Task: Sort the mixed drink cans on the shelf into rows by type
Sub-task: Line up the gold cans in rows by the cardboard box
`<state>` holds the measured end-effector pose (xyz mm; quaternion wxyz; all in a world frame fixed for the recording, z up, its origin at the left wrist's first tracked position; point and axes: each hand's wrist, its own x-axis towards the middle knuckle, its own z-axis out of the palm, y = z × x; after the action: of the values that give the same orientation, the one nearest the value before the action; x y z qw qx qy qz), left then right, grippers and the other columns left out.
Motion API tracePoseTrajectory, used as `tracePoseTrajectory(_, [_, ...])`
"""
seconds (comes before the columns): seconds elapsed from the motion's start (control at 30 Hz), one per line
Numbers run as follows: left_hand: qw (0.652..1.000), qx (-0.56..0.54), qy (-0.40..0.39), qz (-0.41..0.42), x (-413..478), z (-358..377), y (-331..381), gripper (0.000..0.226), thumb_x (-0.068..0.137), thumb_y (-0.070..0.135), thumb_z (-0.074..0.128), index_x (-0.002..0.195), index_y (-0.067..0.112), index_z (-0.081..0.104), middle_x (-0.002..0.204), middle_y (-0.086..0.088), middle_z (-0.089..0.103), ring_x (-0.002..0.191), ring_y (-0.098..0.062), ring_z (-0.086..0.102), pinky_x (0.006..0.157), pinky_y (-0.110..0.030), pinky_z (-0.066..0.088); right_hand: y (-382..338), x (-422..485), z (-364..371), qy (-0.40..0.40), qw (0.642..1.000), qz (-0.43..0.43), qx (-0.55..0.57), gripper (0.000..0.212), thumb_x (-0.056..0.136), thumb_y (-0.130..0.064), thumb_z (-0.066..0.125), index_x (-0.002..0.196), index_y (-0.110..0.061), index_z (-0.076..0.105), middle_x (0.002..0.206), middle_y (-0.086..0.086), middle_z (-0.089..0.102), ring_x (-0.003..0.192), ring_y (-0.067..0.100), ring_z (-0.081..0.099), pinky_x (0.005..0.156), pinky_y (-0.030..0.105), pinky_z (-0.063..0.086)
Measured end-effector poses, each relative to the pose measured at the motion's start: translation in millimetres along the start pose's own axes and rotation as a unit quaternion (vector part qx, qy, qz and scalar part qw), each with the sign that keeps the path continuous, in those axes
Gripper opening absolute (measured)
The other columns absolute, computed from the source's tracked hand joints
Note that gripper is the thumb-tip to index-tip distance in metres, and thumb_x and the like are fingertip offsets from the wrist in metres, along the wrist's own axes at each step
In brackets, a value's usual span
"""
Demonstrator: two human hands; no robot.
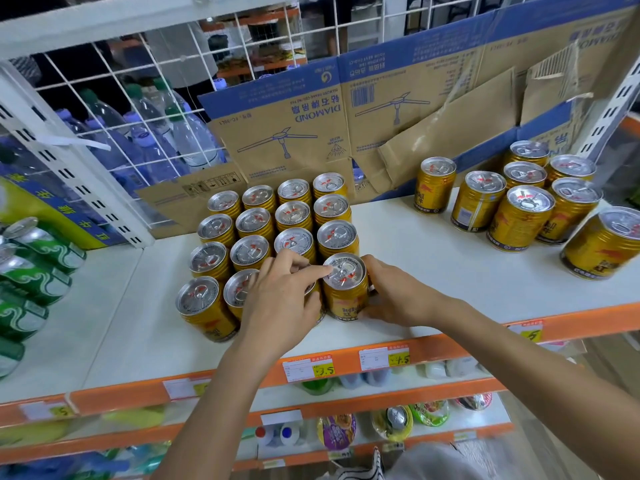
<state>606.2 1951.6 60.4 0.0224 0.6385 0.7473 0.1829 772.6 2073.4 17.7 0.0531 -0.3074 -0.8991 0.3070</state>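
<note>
Curling round the right side of the front-right gold can (pixel 346 296), the right hand (pixel 398 299) grips it on the white shelf (pixel 433 258), at the corner of a tight block of matching cans (pixel 256 223). The left hand (pixel 280 299) pinches it, forefinger on the lid, thumb against the side.

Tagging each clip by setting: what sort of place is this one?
Most likely a shop or supermarket aisle: price tags on the orange shelf edge, gold drink cans stocked in rows, and bottled water nearby.
</note>
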Motion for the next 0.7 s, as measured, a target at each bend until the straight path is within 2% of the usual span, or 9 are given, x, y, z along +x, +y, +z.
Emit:
tracePoseTrajectory(0.13, [1.0,-0.015,-0.014,-0.005,3.4,-2.7,0.4,0.04,0.088,0.018,0.056,0.124,0.037,0.06,0.109,0.009,0.049,0.107,-0.015,0.045,0.086,-0.034,0.043,4.7,2.1,-9.3,-0.023,0.999,-0.007,-0.03,0.056,0.08,-0.003,0.067,0.128,-0.006,0.039,0.124,0.013,0.048,0.11,0.026,0.051,0.089,0.03,0.045])
tracePoseTrajectory(0.2, [0.999,-0.036,0.009,-0.013,9.1,-4.4,1.4,0.039,0.089,0.016,0.052,0.123,0.033,0.062,0.101,0.005,0.054,0.1,-0.018,0.05,0.078,-0.034,0.045,6.8,3.0,-19.2,-0.006,0.999,0.007,-0.044,0.051,0.084,0.0,0.06,0.132,-0.008,0.042,0.128,0.011,0.047,0.113,0.023,0.051,0.088,0.022,0.041])
tracePoseTrajectory(0.27, [0.998,-0.039,0.037,-0.019,18.0,-4.9,5.6,0.036,0.09,0.017,0.05,0.122,0.029,0.063,0.099,0.001,0.059,0.097,-0.022,0.052,0.077,-0.034,0.043,8.5,4.5,-31.1,0.024,0.998,0.023,-0.047,0.048,0.088,-0.001,0.056,0.133,-0.011,0.045,0.131,0.009,0.047,0.114,0.021,0.052,0.09,0.023,0.042])
tracePoseTrajectory(0.37, [0.998,-0.013,0.058,-0.011,40.1,-5.0,20.6,0.03,0.094,0.028,0.05,0.122,0.026,0.062,0.11,-0.001,0.063,0.104,-0.02,0.052,0.083,-0.031,0.04,14.4,9.5,-51.6,0.073,0.995,0.035,-0.059,0.043,0.09,-0.007,0.057,0.132,-0.015,0.048,0.131,0.007,0.049,0.115,0.02,0.051,0.093,0.026,0.042])
tracePoseTrajectory(0.5, [0.999,0.017,0.026,-0.015,84.0,-0.6,40.9,0.039,0.094,0.033,0.049,0.132,0.023,0.052,0.129,-0.004,0.054,0.118,-0.025,0.045,0.094,-0.037,0.039,35.4,25.3,-87.7,0.139,0.98,0.077,-0.12,0.044,0.09,-0.014,0.059,0.133,-0.013,0.047,0.133,0.008,0.047,0.124,0.026,0.044,0.1,0.032,0.038])
tracePoseTrajectory(0.6, [0.997,0.06,-0.019,-0.04,120.1,10.8,43.1,0.048,0.096,0.036,0.046,0.14,0.019,0.041,0.14,-0.006,0.043,0.127,-0.028,0.037,0.098,-0.039,0.036,54.9,39.4,-120.0,0.185,0.966,0.1,-0.148,0.038,0.086,-0.009,0.057,0.124,-0.009,0.052,0.123,0.013,0.048,0.118,0.031,0.043,0.095,0.038,0.039])
tracePoseTrajectory(0.7, [0.994,0.085,-0.042,-0.059,148.0,24.8,39.1,0.053,0.097,0.037,0.044,0.143,0.014,0.033,0.147,-0.007,0.036,0.132,-0.029,0.032,0.104,-0.039,0.031,73.7,54.7,-145.9,0.184,0.955,0.131,-0.195,0.036,0.089,-0.01,0.051,0.125,-0.006,0.049,0.12,0.016,0.048,0.113,0.034,0.042,0.089,0.039,0.039])
